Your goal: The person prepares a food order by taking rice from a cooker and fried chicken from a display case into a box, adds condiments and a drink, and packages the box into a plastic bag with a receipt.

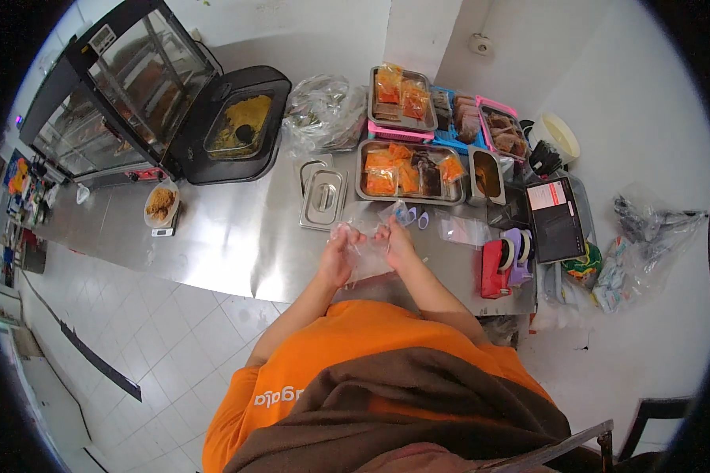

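In the head view, my left hand (338, 260) pinches the left side of a clear plastic bag (370, 260) near the counter's front edge. The bag's right side is between the fingers of my right hand (397, 245), whose fingertips also touch a small clear packet (395, 211). Just beyond my right hand lie scissors with pale purple handles (422, 220). Behind them, a steel tray (411, 201) holds bagged orange sauce and dark packets. Flat clear bags (462, 229) rest to the right of the scissors. A steel container lid (323, 198) lies beyond my left hand.
A red tape dispenser (494, 269) and a purple one (519, 260) stand at the right. Further back are a second packet tray (402, 121) and a deep steel container (486, 176). A bowl of fried food (162, 204) sits on a scale, near a glass warming cabinet (124, 100).
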Available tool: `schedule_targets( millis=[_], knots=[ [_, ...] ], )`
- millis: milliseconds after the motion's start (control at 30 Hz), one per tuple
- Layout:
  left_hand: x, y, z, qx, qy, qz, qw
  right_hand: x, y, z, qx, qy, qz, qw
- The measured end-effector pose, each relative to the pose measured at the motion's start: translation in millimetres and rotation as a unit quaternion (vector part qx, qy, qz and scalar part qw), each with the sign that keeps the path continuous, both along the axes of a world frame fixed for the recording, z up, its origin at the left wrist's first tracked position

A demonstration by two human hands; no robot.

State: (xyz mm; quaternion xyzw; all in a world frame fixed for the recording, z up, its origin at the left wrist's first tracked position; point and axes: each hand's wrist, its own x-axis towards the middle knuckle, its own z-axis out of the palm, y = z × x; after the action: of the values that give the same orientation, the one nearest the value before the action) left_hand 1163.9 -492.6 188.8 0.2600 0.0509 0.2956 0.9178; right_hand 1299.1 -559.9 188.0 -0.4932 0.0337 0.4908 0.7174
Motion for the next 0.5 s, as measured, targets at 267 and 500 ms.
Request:
schedule_targets(
  millis=[267,500],
  knots=[
    [5,-23,23,0.335,0.184,0.076,0.921,-8,-24,25,-0.023,-0.501,0.389,0.773],
    [0,-16,38,0.435,0.258,0.096,0.858,-10,-36,52,0.010,-0.280,0.308,0.909]
  ],
)
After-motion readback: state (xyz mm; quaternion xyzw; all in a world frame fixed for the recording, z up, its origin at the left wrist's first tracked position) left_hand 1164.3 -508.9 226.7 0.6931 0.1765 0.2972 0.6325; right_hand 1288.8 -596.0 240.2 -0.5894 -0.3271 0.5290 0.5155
